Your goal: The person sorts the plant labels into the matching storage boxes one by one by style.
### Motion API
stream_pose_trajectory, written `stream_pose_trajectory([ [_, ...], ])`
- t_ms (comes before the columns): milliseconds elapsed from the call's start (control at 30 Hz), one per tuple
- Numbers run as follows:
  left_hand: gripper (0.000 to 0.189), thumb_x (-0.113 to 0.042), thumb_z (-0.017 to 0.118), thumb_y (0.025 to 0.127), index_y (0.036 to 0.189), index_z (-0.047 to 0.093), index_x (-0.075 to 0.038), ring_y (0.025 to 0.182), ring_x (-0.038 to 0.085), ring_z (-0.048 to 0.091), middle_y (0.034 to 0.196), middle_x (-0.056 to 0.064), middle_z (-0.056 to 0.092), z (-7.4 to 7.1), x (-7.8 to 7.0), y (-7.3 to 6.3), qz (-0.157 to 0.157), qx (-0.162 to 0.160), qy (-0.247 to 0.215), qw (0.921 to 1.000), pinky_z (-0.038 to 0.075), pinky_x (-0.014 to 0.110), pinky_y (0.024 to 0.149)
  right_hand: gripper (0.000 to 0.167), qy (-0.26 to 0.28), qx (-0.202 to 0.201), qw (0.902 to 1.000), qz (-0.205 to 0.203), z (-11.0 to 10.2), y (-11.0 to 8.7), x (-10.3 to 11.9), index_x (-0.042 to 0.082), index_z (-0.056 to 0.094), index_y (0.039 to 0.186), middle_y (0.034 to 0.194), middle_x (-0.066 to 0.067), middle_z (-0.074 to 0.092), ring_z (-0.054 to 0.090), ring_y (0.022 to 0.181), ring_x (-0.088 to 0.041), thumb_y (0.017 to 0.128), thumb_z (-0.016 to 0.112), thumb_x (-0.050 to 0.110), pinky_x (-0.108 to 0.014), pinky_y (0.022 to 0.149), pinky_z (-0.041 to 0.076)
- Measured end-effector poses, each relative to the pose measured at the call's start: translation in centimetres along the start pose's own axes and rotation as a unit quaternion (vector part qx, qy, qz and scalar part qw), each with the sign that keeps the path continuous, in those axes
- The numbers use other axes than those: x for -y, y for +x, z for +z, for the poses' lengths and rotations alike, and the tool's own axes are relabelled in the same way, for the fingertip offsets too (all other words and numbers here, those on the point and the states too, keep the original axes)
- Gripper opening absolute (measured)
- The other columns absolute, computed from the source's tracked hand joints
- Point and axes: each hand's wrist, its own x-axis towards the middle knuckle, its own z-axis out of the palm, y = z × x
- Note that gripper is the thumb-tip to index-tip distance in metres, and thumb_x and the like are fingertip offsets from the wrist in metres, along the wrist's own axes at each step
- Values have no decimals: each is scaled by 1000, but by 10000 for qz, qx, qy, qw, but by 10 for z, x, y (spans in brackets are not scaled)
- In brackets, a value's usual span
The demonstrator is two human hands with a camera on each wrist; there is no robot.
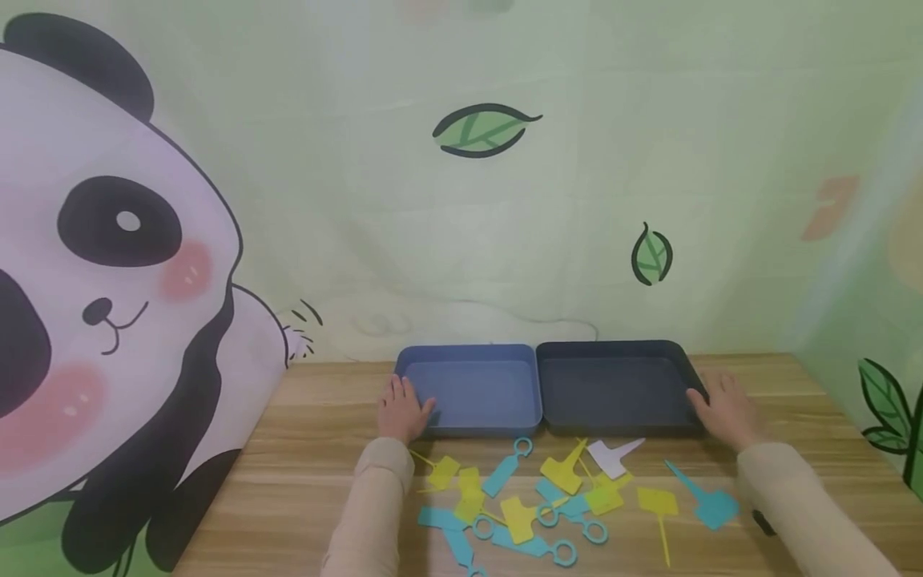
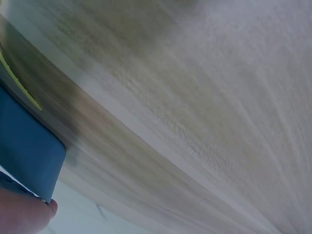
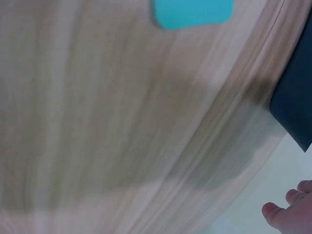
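Note:
My left hand (image 1: 404, 410) rests at the left side of a blue tray (image 1: 470, 431), its fingers on the rim and the thumb over the front corner. A finger (image 2: 24, 212) shows at the top edge of the blue tray (image 2: 34, 141) in the left wrist view. At the right side of a black tray (image 1: 623, 427), my right hand (image 1: 731, 413) lies with fingers extended, the thumb right at the rim. The right wrist view shows its fingertips (image 3: 273, 212) straight, beyond the corner of the black tray (image 3: 295, 97). The two trays stand side by side.
In front of the trays lie several flat plastic tags, including a yellow tag (image 1: 658, 502), a white tag (image 1: 609, 460), a blue pointed tag (image 1: 715, 509) and a blue ring-ended tag (image 1: 501, 477). Some overlap. A panda-printed wall covering (image 1: 360, 200) stands behind the wooden table (image 1: 288, 481).

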Motion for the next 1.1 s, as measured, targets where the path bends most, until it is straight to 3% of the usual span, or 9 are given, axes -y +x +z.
stream_pose_trajectory([
  [133,75,-47,38,90,137,19,9,135,36,12,144,27,12,-9,-5,-8,-80,135,20,9999,16,49,108,59,283,-15,9996,-55,-3,-6,-3,-15,27,130,126,-40,27,26,114,-54,95,29,33,-62,93,25],
  [300,74,-46,37,90,136,20,10,134,37,14,144,27,15,-14,-8,-16,-44,63,112,9999,18,48,107,54,519,467,9975,147,-14,-12,-3,-16,31,125,121,-39,34,38,106,-53,93,34,27,-59,80,37],
  [433,75,-47,38,90,136,20,10,134,37,14,143,27,15,-15,-9,-17,-50,-4,71,10000,19,48,107,40,607,780,9949,208,-25,-14,-3,-15,47,107,97,-31,53,55,80,-38,89,41,20,-44,63,45],
  [533,76,-46,39,89,136,20,11,134,38,14,143,28,15,-15,-8,-16,-62,-45,-21,10000,19,49,106,25,627,841,9944,-88,-31,-16,-1,-8,55,85,74,-16,57,51,64,-22,84,50,16,-34,53,42],
  [600,75,-46,39,89,135,20,11,133,38,14,143,29,15,-17,-8,-16,-86,-51,-63,9999,19,49,106,19,615,981,9928,-316,-33,-18,1,-4,55,78,69,-9,56,49,61,-18,80,56,15,-31,51,39],
  [800,75,-45,39,89,135,21,12,133,39,16,142,29,17,-20,-8,-18,-92,-22,-50,9999,19,49,106,31,723,1583,9838,-440,-35,-20,6,-9,51,84,73,-12,56,51,65,-19,74,66,17,-31,53,41],
  [933,75,-46,39,89,134,22,12,133,39,16,142,30,17,-19,-7,-18,-106,-67,-62,9999,19,48,107,27,716,1779,9806,-398,-38,-25,11,-3,49,78,68,-6,50,46,61,-17,74,65,17,-28,52,37],
  [1100,75,-45,40,89,135,22,12,133,39,16,142,30,17,-20,-5,-19,-160,-70,-125,9998,18,48,107,18,1168,2480,9610,-364,-40,-34,22,4,46,69,62,0,43,37,56,-12,72,63,11,-24,49,31],
])
